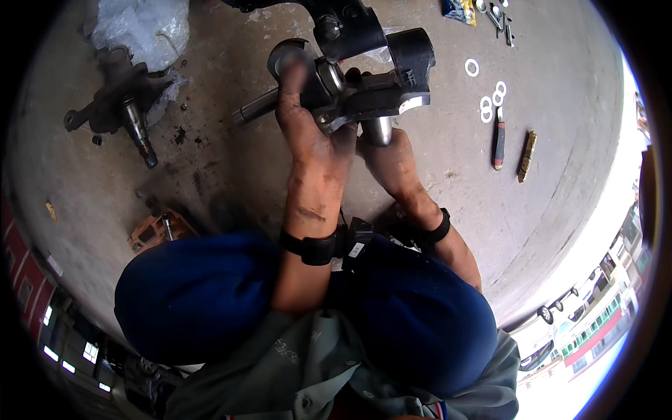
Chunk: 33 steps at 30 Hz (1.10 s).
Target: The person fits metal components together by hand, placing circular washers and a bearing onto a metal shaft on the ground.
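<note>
Head view — our left hand (308, 140) fingers wrap the steering knuckle (364, 77) at twelve o'clock, right hand (392, 164) fingers closed beneath on its pin — washers (490, 101) at two.

Both hands raised together, far of the bent knees

Left hand (308, 133) reaches far, fingers extended upward and blurred at the tips, forearm vertical with a black wrist strap. Right hand (388, 157) sits just right of it, fingers curled in a closed grip, forearm angling near-right, black band on the wrist. Both are grease-stained.
</note>
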Each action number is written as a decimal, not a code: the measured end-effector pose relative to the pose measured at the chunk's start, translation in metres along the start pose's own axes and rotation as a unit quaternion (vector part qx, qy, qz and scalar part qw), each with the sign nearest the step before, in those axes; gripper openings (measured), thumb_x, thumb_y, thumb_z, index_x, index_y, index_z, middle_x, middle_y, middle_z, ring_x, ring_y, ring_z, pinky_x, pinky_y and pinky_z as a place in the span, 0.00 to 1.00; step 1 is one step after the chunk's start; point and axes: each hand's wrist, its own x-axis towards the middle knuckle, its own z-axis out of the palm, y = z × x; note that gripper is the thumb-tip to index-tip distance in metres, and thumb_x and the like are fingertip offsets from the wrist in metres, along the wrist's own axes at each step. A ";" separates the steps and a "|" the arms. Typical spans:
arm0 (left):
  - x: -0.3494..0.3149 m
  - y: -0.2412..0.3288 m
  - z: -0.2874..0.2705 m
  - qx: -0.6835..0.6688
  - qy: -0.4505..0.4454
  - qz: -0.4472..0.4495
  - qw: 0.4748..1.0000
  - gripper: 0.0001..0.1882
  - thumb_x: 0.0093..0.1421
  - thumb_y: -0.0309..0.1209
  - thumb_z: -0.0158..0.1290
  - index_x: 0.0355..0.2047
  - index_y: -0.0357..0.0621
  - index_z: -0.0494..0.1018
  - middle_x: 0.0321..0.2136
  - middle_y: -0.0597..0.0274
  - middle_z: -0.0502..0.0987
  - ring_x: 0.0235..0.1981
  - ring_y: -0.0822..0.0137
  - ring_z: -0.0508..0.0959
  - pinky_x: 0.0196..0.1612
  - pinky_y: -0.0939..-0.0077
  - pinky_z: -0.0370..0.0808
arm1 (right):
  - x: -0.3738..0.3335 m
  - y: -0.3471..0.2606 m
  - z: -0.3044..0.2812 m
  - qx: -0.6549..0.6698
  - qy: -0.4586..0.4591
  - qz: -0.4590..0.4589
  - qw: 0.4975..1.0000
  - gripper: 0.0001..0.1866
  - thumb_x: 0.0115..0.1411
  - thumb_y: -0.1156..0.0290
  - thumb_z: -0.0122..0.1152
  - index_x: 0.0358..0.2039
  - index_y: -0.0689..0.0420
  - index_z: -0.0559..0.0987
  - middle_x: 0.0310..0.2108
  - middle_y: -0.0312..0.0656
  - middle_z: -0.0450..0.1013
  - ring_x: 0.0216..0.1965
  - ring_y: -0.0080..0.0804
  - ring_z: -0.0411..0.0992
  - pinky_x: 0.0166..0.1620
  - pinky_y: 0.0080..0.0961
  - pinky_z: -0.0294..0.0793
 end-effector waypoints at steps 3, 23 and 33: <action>0.000 -0.002 0.000 -0.032 0.009 -0.002 0.999 0.21 0.64 0.45 0.53 0.49 0.42 0.71 0.40 0.53 0.77 0.42 0.46 0.82 0.50 0.47 0.82 | 0.011 0.006 0.002 0.000 0.009 -0.029 1.000 0.17 0.55 0.63 0.71 0.31 0.68 0.82 0.26 0.51 0.80 0.30 0.33 0.79 0.37 0.33 0.77; -0.012 0.011 0.009 -0.003 0.038 -0.037 0.999 0.21 0.65 0.46 0.54 0.48 0.42 0.72 0.36 0.55 0.78 0.39 0.56 0.83 0.46 0.58 0.83 | -0.015 -0.019 0.003 -0.007 0.008 0.088 0.996 0.15 0.57 0.64 0.70 0.32 0.65 0.81 0.19 0.38 0.74 0.20 0.23 0.72 0.24 0.26 0.70; -0.033 0.016 -0.004 -0.014 0.007 -0.075 0.997 0.21 0.65 0.42 0.54 0.52 0.42 0.69 0.39 0.52 0.78 0.40 0.58 0.82 0.47 0.61 0.82 | 0.020 0.022 -0.050 0.653 0.131 -0.014 0.746 0.25 0.60 0.58 0.54 0.51 0.65 0.74 0.44 0.49 0.76 0.50 0.41 0.75 0.54 0.32 0.72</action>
